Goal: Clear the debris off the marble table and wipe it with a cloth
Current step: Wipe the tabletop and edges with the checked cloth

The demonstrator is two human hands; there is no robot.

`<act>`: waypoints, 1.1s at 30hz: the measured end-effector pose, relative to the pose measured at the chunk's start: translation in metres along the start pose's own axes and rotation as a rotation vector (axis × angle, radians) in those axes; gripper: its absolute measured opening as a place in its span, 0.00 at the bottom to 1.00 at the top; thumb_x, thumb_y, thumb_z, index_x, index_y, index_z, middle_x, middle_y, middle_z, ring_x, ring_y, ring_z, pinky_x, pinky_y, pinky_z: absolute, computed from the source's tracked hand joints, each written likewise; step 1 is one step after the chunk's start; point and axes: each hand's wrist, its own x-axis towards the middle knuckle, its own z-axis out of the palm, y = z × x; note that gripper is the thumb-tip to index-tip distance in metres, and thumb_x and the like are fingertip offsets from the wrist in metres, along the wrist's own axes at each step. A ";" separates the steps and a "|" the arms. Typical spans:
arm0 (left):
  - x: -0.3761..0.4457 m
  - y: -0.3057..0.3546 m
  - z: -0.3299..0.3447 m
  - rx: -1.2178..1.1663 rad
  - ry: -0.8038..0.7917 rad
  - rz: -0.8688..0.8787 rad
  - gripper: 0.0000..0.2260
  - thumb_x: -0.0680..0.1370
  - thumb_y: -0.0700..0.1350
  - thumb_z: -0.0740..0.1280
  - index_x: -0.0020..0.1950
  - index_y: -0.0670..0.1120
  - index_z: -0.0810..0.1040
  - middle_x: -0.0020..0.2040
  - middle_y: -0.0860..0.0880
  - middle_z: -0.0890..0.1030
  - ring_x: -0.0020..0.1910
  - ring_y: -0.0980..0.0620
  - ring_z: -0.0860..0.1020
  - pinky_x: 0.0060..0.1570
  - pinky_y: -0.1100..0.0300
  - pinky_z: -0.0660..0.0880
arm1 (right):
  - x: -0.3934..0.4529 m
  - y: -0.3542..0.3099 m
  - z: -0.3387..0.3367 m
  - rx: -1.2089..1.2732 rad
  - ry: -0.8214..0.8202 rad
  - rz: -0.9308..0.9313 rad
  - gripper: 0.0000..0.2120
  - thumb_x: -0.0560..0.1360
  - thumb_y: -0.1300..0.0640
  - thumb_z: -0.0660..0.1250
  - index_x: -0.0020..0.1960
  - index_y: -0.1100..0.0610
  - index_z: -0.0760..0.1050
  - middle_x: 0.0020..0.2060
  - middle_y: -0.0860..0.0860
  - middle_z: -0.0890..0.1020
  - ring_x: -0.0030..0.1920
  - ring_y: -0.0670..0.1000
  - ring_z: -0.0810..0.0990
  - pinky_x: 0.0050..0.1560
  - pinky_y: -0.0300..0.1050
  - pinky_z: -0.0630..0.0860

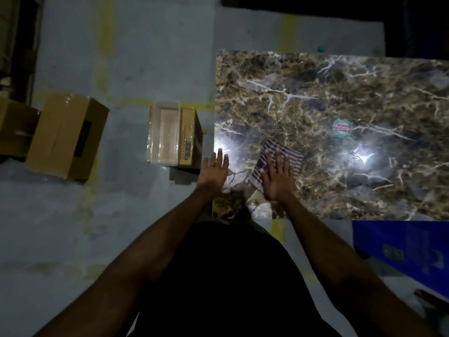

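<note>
The person stands at the near left corner of the marble desk point(340, 93), both arms stretched forward and down over it. The right hand point(277, 176) lies flat with its fingers spread wide on a striped cloth point(291, 156), pressing it against the stone; an open palm like this spreads pressure over the fabric, so the cloth can slide and drag dust along rather than bunch up. The left hand point(215, 170) is also open, fingers straight and together, resting at the desk's left edge just beside the cloth. Judging from its place at the rim, it either steadies the body as the person leans over or stands ready to sweep loose bits off toward the floor. The cloth sits near the left end of the desk, close to the person, which suggests the wiping is being worked from this corner, with most of the surface to the right not yet reached. One piece of debris remains: a small round label or cap point(342, 128) with green and red print lies well apart from the cloth, toward the middle of the desk. Two bright glares of reflected light mark the polished top. On the floor to the left stand cardboard boxes point(65, 135) and an open box point(170, 135) close to the desk edge, a likely place for swept scraps.
</note>
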 end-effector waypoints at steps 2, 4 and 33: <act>0.000 0.011 -0.003 0.038 -0.001 -0.016 0.30 0.86 0.50 0.55 0.83 0.38 0.48 0.83 0.34 0.49 0.82 0.35 0.52 0.78 0.41 0.54 | 0.023 -0.011 0.000 0.035 0.060 0.054 0.30 0.86 0.42 0.49 0.85 0.49 0.49 0.84 0.56 0.48 0.83 0.64 0.48 0.81 0.60 0.45; -0.003 0.022 -0.004 0.038 -0.027 -0.030 0.31 0.86 0.50 0.57 0.83 0.38 0.48 0.82 0.32 0.50 0.81 0.34 0.52 0.78 0.41 0.55 | 0.035 -0.023 0.006 0.068 0.105 -0.004 0.29 0.85 0.43 0.50 0.84 0.51 0.56 0.83 0.58 0.56 0.82 0.66 0.54 0.80 0.62 0.50; -0.043 0.089 0.001 -0.070 -0.077 -0.128 0.41 0.72 0.51 0.73 0.79 0.45 0.56 0.79 0.36 0.58 0.74 0.31 0.63 0.66 0.35 0.69 | -0.035 0.081 0.000 0.098 0.046 -0.131 0.30 0.86 0.39 0.47 0.85 0.44 0.43 0.84 0.53 0.47 0.83 0.60 0.40 0.81 0.60 0.42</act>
